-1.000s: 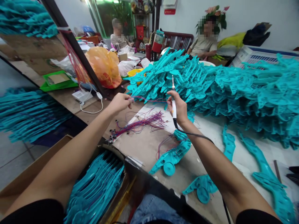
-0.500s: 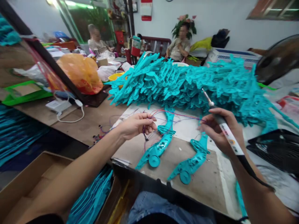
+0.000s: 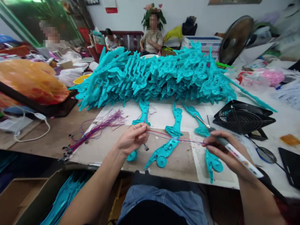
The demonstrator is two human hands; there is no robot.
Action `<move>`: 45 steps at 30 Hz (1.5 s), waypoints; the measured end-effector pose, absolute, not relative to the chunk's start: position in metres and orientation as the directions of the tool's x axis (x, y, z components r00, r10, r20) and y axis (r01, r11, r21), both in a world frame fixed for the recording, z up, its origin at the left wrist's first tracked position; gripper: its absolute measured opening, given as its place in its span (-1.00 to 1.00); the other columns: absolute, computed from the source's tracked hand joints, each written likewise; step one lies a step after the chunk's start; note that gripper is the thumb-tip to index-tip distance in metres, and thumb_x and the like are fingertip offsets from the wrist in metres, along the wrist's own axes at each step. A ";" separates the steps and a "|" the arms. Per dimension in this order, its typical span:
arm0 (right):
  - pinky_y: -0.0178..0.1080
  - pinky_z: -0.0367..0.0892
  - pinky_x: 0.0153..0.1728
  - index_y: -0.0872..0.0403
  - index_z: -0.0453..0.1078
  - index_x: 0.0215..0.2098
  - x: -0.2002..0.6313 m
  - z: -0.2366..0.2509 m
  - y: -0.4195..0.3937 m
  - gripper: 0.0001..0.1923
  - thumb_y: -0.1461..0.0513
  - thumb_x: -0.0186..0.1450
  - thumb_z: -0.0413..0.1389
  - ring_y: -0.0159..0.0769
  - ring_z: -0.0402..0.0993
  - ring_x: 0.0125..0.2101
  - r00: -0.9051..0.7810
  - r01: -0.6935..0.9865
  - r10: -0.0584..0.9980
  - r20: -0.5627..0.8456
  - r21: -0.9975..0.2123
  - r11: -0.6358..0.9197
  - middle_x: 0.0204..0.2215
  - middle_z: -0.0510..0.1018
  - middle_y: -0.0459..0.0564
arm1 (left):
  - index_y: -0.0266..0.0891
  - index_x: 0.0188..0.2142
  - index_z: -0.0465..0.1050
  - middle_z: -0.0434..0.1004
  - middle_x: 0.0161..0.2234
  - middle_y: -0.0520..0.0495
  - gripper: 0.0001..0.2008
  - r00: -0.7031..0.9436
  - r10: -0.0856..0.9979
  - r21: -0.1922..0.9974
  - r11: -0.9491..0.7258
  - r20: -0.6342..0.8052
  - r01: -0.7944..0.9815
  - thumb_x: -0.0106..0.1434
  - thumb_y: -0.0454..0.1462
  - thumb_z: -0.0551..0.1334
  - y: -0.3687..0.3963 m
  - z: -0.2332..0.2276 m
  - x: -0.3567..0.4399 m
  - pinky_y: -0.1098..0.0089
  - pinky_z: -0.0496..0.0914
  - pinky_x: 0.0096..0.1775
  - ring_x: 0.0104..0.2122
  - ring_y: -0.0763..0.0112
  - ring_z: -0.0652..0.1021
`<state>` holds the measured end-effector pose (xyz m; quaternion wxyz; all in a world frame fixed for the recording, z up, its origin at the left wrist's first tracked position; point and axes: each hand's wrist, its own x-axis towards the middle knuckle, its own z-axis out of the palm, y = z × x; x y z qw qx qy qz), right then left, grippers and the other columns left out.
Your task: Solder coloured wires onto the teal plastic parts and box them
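Observation:
My left hand (image 3: 131, 139) pinches one end of a thin red and purple wire pair (image 3: 173, 138), with a small dark part hanging below the fingers. My right hand (image 3: 223, 153) holds a white soldering iron (image 3: 232, 150) and also pinches the wire's other end, so the wire runs taut between both hands. Under the wire lie three teal plastic shells (image 3: 168, 147) flat on the cardboard mat (image 3: 105, 150). A bundle of loose wires (image 3: 98, 126) lies to the left of my left hand.
A long heap of teal plastic parts (image 3: 154, 78) fills the table behind. A black fan grille (image 3: 243, 118) sits at right, an orange bag (image 3: 30, 81) at left. A carton with teal parts (image 3: 61, 197) stands below. Other people sit at the back.
The view has swung right and down. Both hands came nearer to me with the wire stretched between them, and the iron now lies lower and flatter.

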<state>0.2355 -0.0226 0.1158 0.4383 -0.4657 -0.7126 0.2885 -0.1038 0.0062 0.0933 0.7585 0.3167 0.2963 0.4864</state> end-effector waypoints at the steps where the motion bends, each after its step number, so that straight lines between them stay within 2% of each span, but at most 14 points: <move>1: -0.22 0.50 -0.41 -0.15 0.33 -0.03 0.239 0.115 -0.017 -0.58 0.13 0.16 0.27 -0.23 0.59 -0.37 -0.180 0.429 0.919 0.350 -0.813 0.394 -0.38 0.60 -0.09 | -0.29 -0.42 0.45 0.14 -0.68 0.13 -0.70 0.358 0.921 0.795 0.331 -0.155 -0.509 0.06 -0.12 0.44 0.004 0.090 -0.106 0.55 0.05 -0.56 -0.66 0.63 0.15; 6: -0.24 0.42 -0.34 -0.07 0.34 -0.01 0.231 0.107 0.039 -0.66 0.12 0.25 0.16 -0.30 0.52 -0.40 -0.273 0.632 0.892 0.361 -0.632 0.449 -0.35 0.60 -0.09 | -0.30 -0.48 0.47 0.48 -0.51 -0.10 -0.64 0.551 0.789 0.908 0.399 -0.271 -0.125 0.04 -0.04 0.43 -0.010 0.073 -0.110 0.46 0.19 -0.48 -0.55 0.50 0.36; 8: -0.18 0.39 -0.21 -0.05 0.37 -0.04 0.217 0.098 0.073 -0.75 0.18 0.31 0.07 -0.28 0.49 -0.32 -0.376 0.695 0.841 0.390 -0.481 0.534 -0.29 0.58 -0.06 | -0.29 -0.46 0.50 0.49 -0.50 -0.09 -0.67 0.582 0.729 0.915 0.398 -0.360 0.067 0.09 -0.04 0.39 -0.011 0.065 -0.100 0.46 0.15 -0.50 -0.58 0.52 0.32; 10: -0.07 0.31 -0.06 -0.07 0.41 -0.07 0.202 0.087 0.106 -0.75 0.27 0.32 0.02 -0.20 0.44 -0.19 -0.492 0.734 0.788 0.371 -0.309 0.604 -0.29 0.55 -0.04 | -0.28 -0.46 0.50 0.43 -0.55 -0.02 -0.69 0.531 0.737 0.906 0.377 -0.418 0.191 0.10 -0.05 0.36 -0.009 0.056 -0.084 0.47 0.05 -0.54 -0.61 0.55 0.25; 14: 0.04 0.14 0.14 -0.07 0.41 -0.05 0.181 0.060 0.135 -0.61 0.42 0.29 -0.06 -0.16 0.35 0.00 -0.568 0.744 0.743 0.353 -0.166 0.648 -0.19 0.55 0.00 | -0.26 -0.54 0.46 0.33 -0.63 0.06 -0.72 0.380 0.831 0.911 0.340 -0.407 0.231 0.05 -0.09 0.37 0.003 0.041 -0.053 0.48 0.03 -0.57 -0.63 0.54 0.25; 17: -0.03 0.27 0.04 -0.02 0.39 0.01 0.177 0.040 0.105 -0.62 0.38 0.29 -0.03 -0.12 0.39 -0.02 -0.414 0.816 0.814 0.407 -0.230 0.531 -0.13 0.55 0.06 | -0.25 -0.56 0.45 0.33 -0.65 0.07 -0.72 0.328 0.847 0.907 0.369 -0.418 0.202 0.03 -0.10 0.38 0.008 0.034 -0.043 0.48 0.04 -0.60 -0.67 0.55 0.25; 20: -0.10 0.38 -0.09 -0.02 0.35 0.06 0.178 0.019 0.053 -0.66 0.28 0.33 -0.01 -0.14 0.47 -0.12 -0.206 0.825 0.882 0.424 -0.410 0.389 -0.13 0.55 0.07 | -0.25 -0.53 0.45 0.33 -0.68 0.08 -0.69 0.312 0.814 0.871 0.474 -0.490 0.130 0.02 -0.06 0.39 0.005 0.026 -0.039 0.49 0.01 -0.64 -0.71 0.58 0.22; 23: -0.08 0.38 -0.02 -0.06 0.30 0.12 0.180 0.000 0.020 -0.61 0.27 0.33 0.01 -0.16 0.45 -0.03 -0.184 0.739 0.907 0.379 -0.555 0.382 -0.04 0.51 0.04 | -0.26 -0.51 0.43 0.32 -0.71 0.08 -0.64 0.331 0.775 0.825 0.565 -0.539 0.021 -0.02 -0.01 0.41 -0.003 0.020 -0.030 0.51 0.03 -0.65 -0.73 0.59 0.23; 27: -0.08 0.37 0.04 -0.04 0.31 0.11 0.181 -0.001 0.016 -0.63 0.26 0.34 -0.01 -0.19 0.43 0.02 -0.262 0.662 0.902 0.343 -0.616 0.426 0.00 0.50 0.04 | -0.27 -0.51 0.43 0.30 -0.71 0.09 -0.62 0.360 0.746 0.800 0.600 -0.561 0.002 -0.05 0.00 0.42 -0.009 0.019 -0.017 0.52 0.05 -0.64 -0.72 0.59 0.24; 31: -0.07 0.36 0.06 -0.06 0.39 0.06 0.196 0.029 -0.001 -0.67 0.10 0.36 0.04 -0.17 0.45 -0.01 -0.187 0.683 0.874 0.448 -0.581 0.444 -0.13 0.57 0.02 | -0.27 -0.47 0.50 0.35 -0.62 0.08 -0.70 0.272 0.854 0.897 0.422 -0.443 0.134 -0.01 -0.07 0.41 -0.003 0.020 -0.011 0.52 0.08 -0.59 -0.65 0.59 0.25; 33: -0.07 0.39 0.02 -0.07 0.41 0.05 0.213 0.043 -0.024 -0.66 0.07 0.35 0.04 -0.16 0.48 -0.05 -0.047 0.694 0.844 0.535 -0.590 0.413 -0.14 0.57 0.03 | -0.26 -0.45 0.53 0.39 -0.58 0.06 -0.72 0.261 0.878 0.914 0.361 -0.401 0.187 0.01 -0.08 0.40 0.001 0.018 -0.008 0.51 0.10 -0.57 -0.61 0.57 0.27; 36: -0.09 0.45 -0.14 -0.04 0.50 -0.10 0.248 0.047 -0.061 -0.75 0.10 0.33 0.07 -0.17 0.53 -0.21 0.282 0.705 0.738 0.613 -0.654 0.274 -0.22 0.59 0.02 | -0.25 -0.45 0.51 0.37 -0.60 0.07 -0.67 0.275 0.856 0.898 0.402 -0.438 0.179 0.00 -0.03 0.41 0.004 0.013 -0.002 0.51 0.07 -0.60 -0.64 0.57 0.26; 40: -0.13 0.44 -0.25 0.02 0.54 -0.33 0.291 0.022 -0.085 -0.80 0.14 0.31 0.10 -0.22 0.54 -0.39 0.617 0.697 0.512 0.597 -0.717 -0.003 -0.44 0.60 -0.03 | -0.26 -0.41 0.49 0.32 -0.66 0.11 -0.59 0.262 0.827 0.867 0.462 -0.497 0.184 -0.04 0.03 0.42 0.000 0.007 0.006 0.52 0.07 -0.63 -0.70 0.58 0.25; 45: -0.19 0.42 -0.31 0.10 0.56 -0.30 0.307 -0.006 -0.080 -0.73 0.12 0.32 0.08 -0.27 0.52 -0.46 0.661 0.659 0.550 0.510 -0.745 -0.102 -0.51 0.57 -0.04 | -0.28 -0.39 0.47 0.37 -0.62 0.08 -0.57 0.288 0.807 0.857 0.483 -0.515 0.179 -0.02 0.04 0.41 -0.005 0.003 0.011 0.53 0.17 -0.59 -0.66 0.56 0.33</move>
